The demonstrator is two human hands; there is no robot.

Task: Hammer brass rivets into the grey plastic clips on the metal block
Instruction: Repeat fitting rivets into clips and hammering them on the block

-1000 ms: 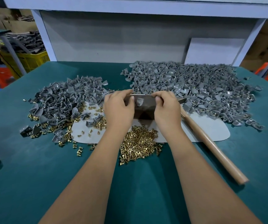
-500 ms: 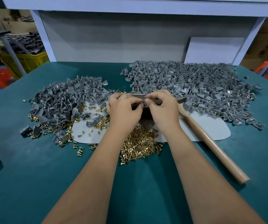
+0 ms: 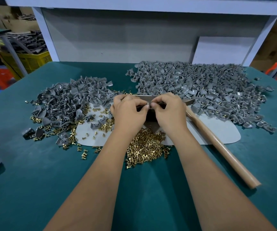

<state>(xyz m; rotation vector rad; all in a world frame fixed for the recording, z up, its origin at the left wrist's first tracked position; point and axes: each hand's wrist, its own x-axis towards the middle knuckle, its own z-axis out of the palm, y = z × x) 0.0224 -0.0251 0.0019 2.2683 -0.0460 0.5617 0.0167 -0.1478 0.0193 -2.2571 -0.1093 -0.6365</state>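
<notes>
1. Both hands have drawn together over the past second. The left hand and right hand now meet fingertip to fingertip above the block. Before, they sat apart at its two ends.
2. Grip: the fingers of each hand are curled, and the tips pinch something tiny between them. It looks like a clip taking a rivet, but it is too small to be sure.
3. The block is dark and lies mostly hidden under the hands, on a pale mat.
4. The hammer lies untouched on the surface, just right of the right hand, with its wooden handle pointing toward the viewer.
5. Loose rivets are heaped just nearer than the block. Grey clips sit in a left pile and a larger right pile.
6. Judgement: this is the seating step, and hammering probably comes next.
</notes>
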